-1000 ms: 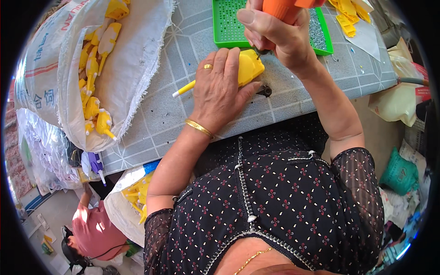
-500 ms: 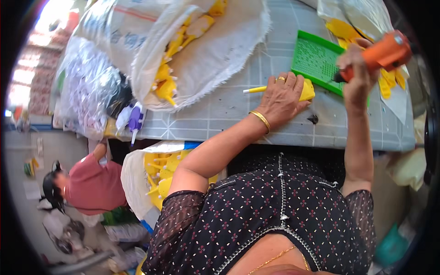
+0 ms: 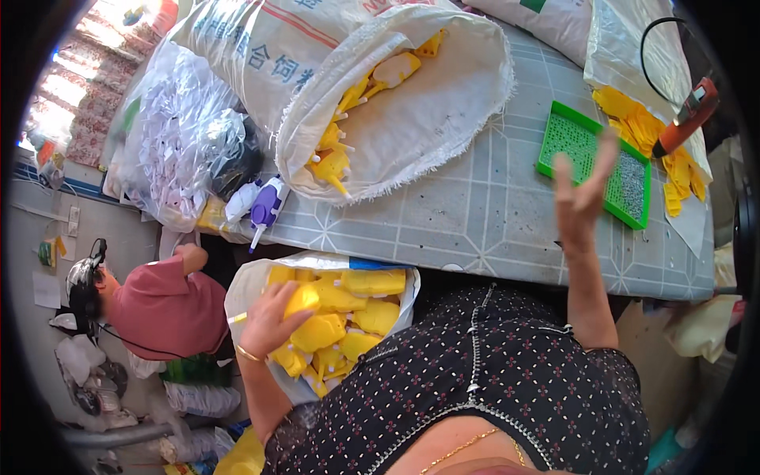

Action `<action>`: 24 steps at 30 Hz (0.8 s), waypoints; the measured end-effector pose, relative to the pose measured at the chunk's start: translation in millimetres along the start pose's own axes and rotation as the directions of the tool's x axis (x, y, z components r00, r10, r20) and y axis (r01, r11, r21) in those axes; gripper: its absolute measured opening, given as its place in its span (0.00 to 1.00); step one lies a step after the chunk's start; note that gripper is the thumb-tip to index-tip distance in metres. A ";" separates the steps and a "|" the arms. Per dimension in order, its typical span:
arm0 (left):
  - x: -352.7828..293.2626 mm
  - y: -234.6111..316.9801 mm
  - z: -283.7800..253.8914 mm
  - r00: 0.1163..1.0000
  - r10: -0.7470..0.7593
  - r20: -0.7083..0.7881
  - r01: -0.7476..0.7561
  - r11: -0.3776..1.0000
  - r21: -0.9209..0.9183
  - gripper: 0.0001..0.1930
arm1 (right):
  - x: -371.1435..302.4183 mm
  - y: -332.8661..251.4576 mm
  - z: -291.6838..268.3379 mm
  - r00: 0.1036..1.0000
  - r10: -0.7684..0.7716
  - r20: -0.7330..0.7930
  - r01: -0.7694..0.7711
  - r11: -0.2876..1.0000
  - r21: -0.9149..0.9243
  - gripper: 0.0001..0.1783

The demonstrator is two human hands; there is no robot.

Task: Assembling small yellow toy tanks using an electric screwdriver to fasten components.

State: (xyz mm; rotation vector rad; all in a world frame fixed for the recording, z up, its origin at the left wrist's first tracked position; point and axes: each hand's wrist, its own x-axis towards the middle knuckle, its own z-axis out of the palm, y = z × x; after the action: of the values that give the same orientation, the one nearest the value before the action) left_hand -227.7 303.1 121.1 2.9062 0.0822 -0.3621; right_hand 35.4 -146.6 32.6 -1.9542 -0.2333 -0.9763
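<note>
My left hand (image 3: 267,323) is closed round a yellow plastic piece (image 3: 302,298) with a thin, white-tipped stem poking out on the left. It is over an open white sack (image 3: 406,301) filled with similar yellow pieces (image 3: 318,332), below the table's front edge. My right hand (image 3: 582,198), a little blurred, has its fingers spread and holds nothing. It is above the green tray (image 3: 546,165), partly covering it. The tray's right part holds many tiny grey bits, perhaps screws. To its right, an orange power screwdriver (image 3: 689,119) with a black cord is out of my hand.
A large woven sack (image 3: 443,119) lies open on the grey table (image 3: 443,229), yellow pieces inside. Left of it are a clear bag of white parts (image 3: 178,134) and a purple-and-white item with a nozzle (image 3: 269,204). Flat yellow parts (image 3: 633,119) lie behind the tray. Someone in pink (image 3: 170,309) sits at left.
My left hand has gone from the table down to the sack at lower left, carrying the yellow piece. The right hand has let go of the screwdriver and opened. The whole view has shifted.
</note>
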 end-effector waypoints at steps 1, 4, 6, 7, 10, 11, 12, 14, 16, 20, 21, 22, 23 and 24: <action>-5.0 -13.2 14.7 1.000 0.012 0.001 -0.012 1.000 -0.003 0.31 | -5.0 -4.0 12.5 0.989 -0.024 0.146 0.020 0.999 0.029 0.42; -12.6 -39.1 40.0 0.993 -0.110 -0.052 0.108 0.994 -0.033 0.34 | 28.1 -25.0 79.1 0.855 -0.190 0.482 0.219 0.976 -0.002 0.38; -4.8 -31.4 32.9 0.990 -0.138 -0.022 0.138 0.990 0.004 0.34 | 64.6 -22.4 152.8 0.770 -0.129 0.625 0.152 0.988 0.016 0.37; -8.6 -24.7 27.3 0.982 -0.187 -0.004 0.187 0.981 0.043 0.34 | 81.3 -25.9 194.9 0.705 -0.066 0.706 0.107 0.994 -0.014 0.36; 6.0 -16.5 12.9 0.975 -0.219 -0.032 0.221 0.973 0.061 0.33 | 103.0 35.2 306.5 0.662 -0.231 0.713 0.380 0.923 -0.054 0.34; 16.7 -13.2 6.9 0.980 -0.197 -0.034 0.199 0.978 0.064 0.33 | 107.0 63.6 332.3 0.653 -0.305 0.693 0.442 0.897 -0.021 0.34; 21.9 -9.3 3.2 0.988 -0.105 -0.113 0.109 0.994 0.022 0.32 | 111.2 77.7 349.2 0.629 -0.385 0.676 0.502 0.864 0.025 0.33; 27.0 2.3 -3.3 0.981 -0.038 -0.191 0.036 0.999 -0.015 0.30 | 123.6 72.2 364.7 0.564 -0.396 0.724 0.521 0.851 0.060 0.33; 43.3 12.3 -10.5 0.969 0.134 -0.208 -0.171 0.970 -0.175 0.27 | 121.3 65.3 357.7 0.496 -0.391 0.775 0.530 0.844 0.086 0.33; 66.5 39.6 -13.4 0.974 0.181 -0.133 -0.221 0.880 -0.420 0.24 | 110.3 -1.4 291.7 0.352 -0.283 0.892 0.593 0.805 0.021 0.29; 78.5 48.6 -13.8 0.973 0.193 -0.129 -0.230 0.877 -0.421 0.24 | 110.5 -7.4 269.9 0.338 -0.244 0.909 0.528 0.849 0.032 0.28; 95.3 57.8 -14.4 0.963 0.254 -0.093 -0.267 0.844 -0.465 0.23 | 108.2 7.2 254.6 0.355 -0.217 0.910 0.522 0.853 0.000 0.28; 109.5 67.5 -14.6 0.950 0.307 -0.061 -0.294 0.810 -0.508 0.23 | 102.3 22.4 241.4 0.455 -0.202 0.867 0.457 0.889 -0.032 0.26; 123.8 77.3 -10.6 0.942 0.332 -0.052 -0.311 0.803 -0.509 0.23 | 98.6 37.2 228.6 0.552 -0.180 0.814 0.387 0.920 -0.059 0.24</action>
State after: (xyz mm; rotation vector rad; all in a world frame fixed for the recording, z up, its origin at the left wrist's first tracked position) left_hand -99.0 233.4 116.0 2.3222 -0.2804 -0.2822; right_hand 243.9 -6.6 16.6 -2.5322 -1.0274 -0.2182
